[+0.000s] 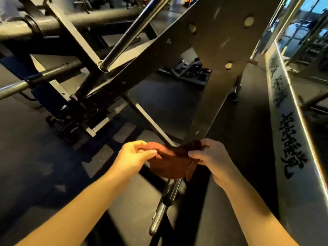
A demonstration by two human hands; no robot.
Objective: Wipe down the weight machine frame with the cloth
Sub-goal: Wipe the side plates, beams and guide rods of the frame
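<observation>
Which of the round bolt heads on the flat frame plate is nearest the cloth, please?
The lowest bolt head, just above where the plate narrows; the others sit higher up, farther from the cloth.

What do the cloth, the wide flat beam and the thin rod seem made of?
The cloth looks like soft, matte rust-brown fabric: it creases and droops. The beam is probably steel with dark matte paint, given bolt heads and scuffs. The rod seems polished or chromed metal, from its bright streak.

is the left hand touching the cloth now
Touching. The head view shows the left hand pinching the left edge of the cloth between thumb and fingers.
</observation>
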